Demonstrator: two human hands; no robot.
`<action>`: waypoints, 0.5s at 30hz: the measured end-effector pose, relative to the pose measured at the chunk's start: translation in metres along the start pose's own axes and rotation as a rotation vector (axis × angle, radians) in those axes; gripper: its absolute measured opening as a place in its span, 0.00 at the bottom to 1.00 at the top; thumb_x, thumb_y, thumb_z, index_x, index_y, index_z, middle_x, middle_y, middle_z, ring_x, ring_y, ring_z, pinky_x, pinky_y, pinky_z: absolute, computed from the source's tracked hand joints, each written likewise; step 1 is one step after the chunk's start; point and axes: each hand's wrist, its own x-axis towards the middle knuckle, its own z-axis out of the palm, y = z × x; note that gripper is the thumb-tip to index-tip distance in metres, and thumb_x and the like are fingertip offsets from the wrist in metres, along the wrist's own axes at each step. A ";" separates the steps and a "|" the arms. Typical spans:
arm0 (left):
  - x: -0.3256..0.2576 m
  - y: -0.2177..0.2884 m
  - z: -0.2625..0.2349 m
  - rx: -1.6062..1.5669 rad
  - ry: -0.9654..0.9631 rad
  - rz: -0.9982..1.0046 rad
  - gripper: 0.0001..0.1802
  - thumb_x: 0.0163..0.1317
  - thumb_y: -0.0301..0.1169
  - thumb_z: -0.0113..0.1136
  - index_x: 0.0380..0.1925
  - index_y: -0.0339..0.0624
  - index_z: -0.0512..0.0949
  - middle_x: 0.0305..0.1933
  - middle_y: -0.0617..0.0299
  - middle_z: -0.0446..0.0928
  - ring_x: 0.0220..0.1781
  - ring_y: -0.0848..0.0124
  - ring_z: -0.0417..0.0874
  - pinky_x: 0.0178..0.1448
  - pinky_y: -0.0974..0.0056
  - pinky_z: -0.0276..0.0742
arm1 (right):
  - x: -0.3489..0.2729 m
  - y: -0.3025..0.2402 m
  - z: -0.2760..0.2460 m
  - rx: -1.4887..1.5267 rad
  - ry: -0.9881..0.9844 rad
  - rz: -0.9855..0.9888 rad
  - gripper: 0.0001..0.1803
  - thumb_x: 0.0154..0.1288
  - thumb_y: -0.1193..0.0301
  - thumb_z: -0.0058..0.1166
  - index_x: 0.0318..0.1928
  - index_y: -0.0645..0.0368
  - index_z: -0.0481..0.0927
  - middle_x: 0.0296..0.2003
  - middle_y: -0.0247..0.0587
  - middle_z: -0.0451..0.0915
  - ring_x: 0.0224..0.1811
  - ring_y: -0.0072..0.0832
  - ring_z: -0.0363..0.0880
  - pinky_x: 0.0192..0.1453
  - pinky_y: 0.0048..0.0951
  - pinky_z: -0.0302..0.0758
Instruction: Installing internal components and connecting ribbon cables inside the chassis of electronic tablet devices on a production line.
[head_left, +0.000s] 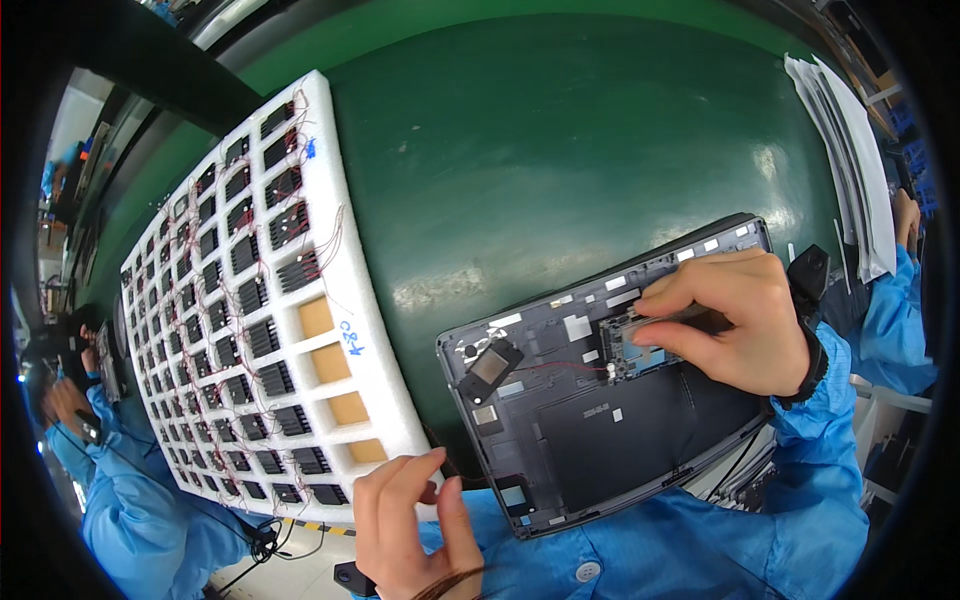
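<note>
A dark tablet back housing (620, 440) lies tilted at the table's front edge, its inside facing up. My right hand (725, 315) reaches over its right part, thumb and forefinger pinched on a small circuit board (625, 350) in the housing. A thin red wire joins the board to a black speaker (490, 370) at the housing's left end. My left hand (410, 525) is by the near corner of a white foam tray (375, 330), fingers curled but apart, with nothing visible between them. Black parts with red wires fill most tray pockets; several near its right edge show brown bottoms.
The green mat (560, 130) covers the table behind the housing. White sheets (840, 150) are stacked at the far right. Co-workers in blue sleeves sit at the left (150, 500) and right (895, 320). Black cables (265, 540) hang below the tray.
</note>
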 end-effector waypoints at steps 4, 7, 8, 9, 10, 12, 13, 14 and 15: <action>0.002 -0.015 0.006 -0.105 0.270 -0.318 0.04 0.63 0.20 0.57 0.38 0.34 0.76 0.27 0.62 0.77 0.27 0.80 0.78 0.30 0.76 0.71 | 0.001 -0.004 0.000 0.007 -0.001 0.000 0.09 0.52 0.75 0.68 0.30 0.64 0.80 0.27 0.43 0.84 0.24 0.33 0.83 0.26 0.27 0.76; 0.011 -0.017 -0.013 -0.118 -0.095 -0.440 0.02 0.62 0.20 0.58 0.35 0.34 0.77 0.26 0.60 0.80 0.26 0.79 0.79 0.29 0.75 0.72 | 0.002 -0.010 -0.001 -0.034 -0.063 0.091 0.10 0.47 0.77 0.71 0.28 0.65 0.81 0.28 0.47 0.85 0.31 0.35 0.87 0.34 0.26 0.81; 0.008 -0.002 -0.013 0.013 -0.166 -0.485 0.09 0.64 0.32 0.61 0.32 0.38 0.82 0.21 0.60 0.80 0.22 0.74 0.81 0.29 0.68 0.74 | 0.001 -0.008 0.000 -0.020 -0.045 0.077 0.09 0.50 0.76 0.70 0.29 0.65 0.81 0.27 0.45 0.85 0.28 0.34 0.85 0.31 0.26 0.79; 0.007 -0.002 -0.009 -0.018 -0.161 -0.425 0.11 0.64 0.35 0.61 0.30 0.39 0.83 0.19 0.59 0.79 0.22 0.71 0.83 0.29 0.67 0.75 | 0.000 -0.008 0.001 -0.004 -0.027 0.063 0.09 0.52 0.74 0.69 0.30 0.64 0.81 0.27 0.43 0.84 0.25 0.33 0.83 0.27 0.26 0.76; 0.005 0.000 -0.008 0.017 -0.206 -0.384 0.11 0.64 0.36 0.61 0.30 0.39 0.83 0.19 0.59 0.80 0.23 0.71 0.83 0.29 0.67 0.75 | 0.000 -0.008 0.002 -0.005 -0.029 0.060 0.09 0.52 0.74 0.69 0.30 0.64 0.81 0.27 0.43 0.84 0.25 0.33 0.83 0.27 0.26 0.76; 0.007 0.005 -0.005 0.052 -0.247 -0.343 0.12 0.64 0.37 0.61 0.30 0.40 0.83 0.19 0.59 0.80 0.23 0.71 0.84 0.30 0.66 0.76 | 0.000 -0.008 0.002 0.001 -0.028 0.039 0.09 0.52 0.75 0.69 0.30 0.64 0.81 0.27 0.43 0.84 0.25 0.33 0.83 0.27 0.26 0.76; 0.009 0.008 -0.003 0.012 -0.286 -0.354 0.10 0.65 0.34 0.61 0.33 0.38 0.82 0.23 0.59 0.82 0.25 0.71 0.84 0.31 0.68 0.77 | 0.000 -0.007 0.002 0.000 -0.028 0.036 0.09 0.52 0.75 0.69 0.30 0.64 0.81 0.27 0.43 0.84 0.25 0.33 0.83 0.27 0.26 0.76; 0.010 0.010 -0.003 -0.027 -0.324 -0.366 0.08 0.65 0.32 0.61 0.36 0.37 0.82 0.26 0.58 0.83 0.26 0.72 0.84 0.32 0.69 0.78 | 0.000 -0.007 0.001 0.006 -0.037 0.026 0.09 0.52 0.75 0.69 0.30 0.64 0.81 0.27 0.43 0.84 0.26 0.34 0.84 0.28 0.27 0.76; 0.009 0.010 -0.002 -0.026 -0.321 -0.366 0.08 0.65 0.32 0.61 0.36 0.37 0.82 0.26 0.58 0.83 0.26 0.72 0.84 0.32 0.69 0.78 | 0.000 -0.007 0.001 0.011 -0.045 0.017 0.09 0.52 0.75 0.69 0.30 0.64 0.81 0.27 0.44 0.84 0.26 0.34 0.84 0.28 0.27 0.76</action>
